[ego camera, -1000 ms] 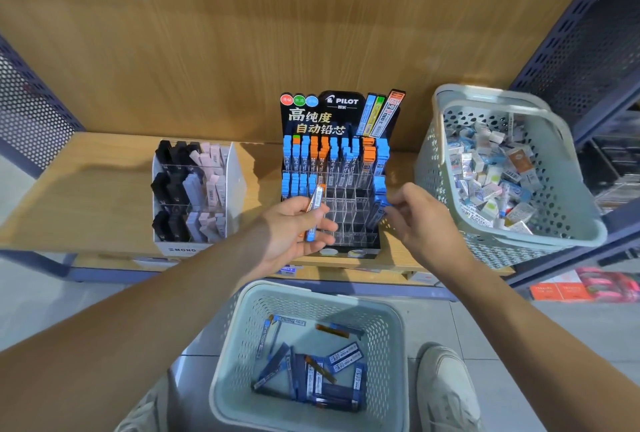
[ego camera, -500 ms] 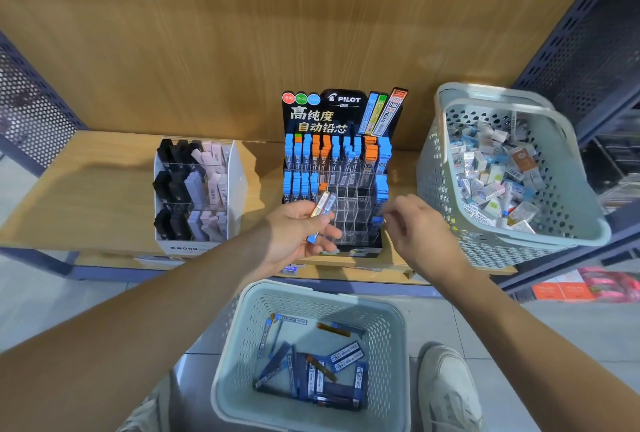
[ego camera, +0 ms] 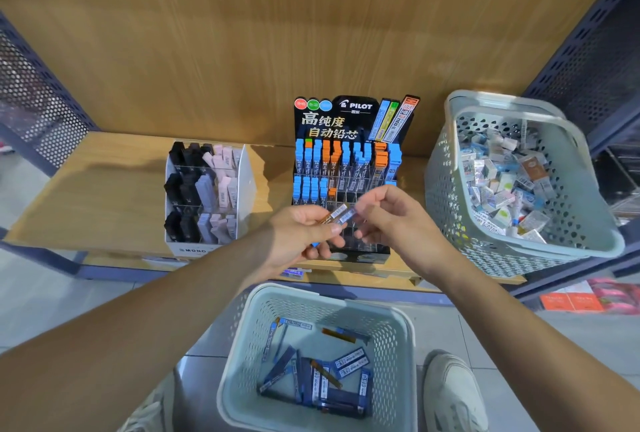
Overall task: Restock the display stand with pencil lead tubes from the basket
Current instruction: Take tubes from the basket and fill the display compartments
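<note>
Spanning the space behind both hands, the wooden shelf (ego camera: 104,189) carries a grey basket (ego camera: 446,189) of small packets to the right of the right hand, the black display stand (ego camera: 349,120) just beyond the fingers, and a white box (ego camera: 247,185) of erasers left of the left hand. Below the hands, the floor basket (ego camera: 242,345) holds loose tubes (ego camera: 349,360). The left hand (ego camera: 304,234) grips two pencil lead tubes (ego camera: 341,216) in front of the stand; the right hand (ego camera: 398,220) pinches their upper end.
</note>
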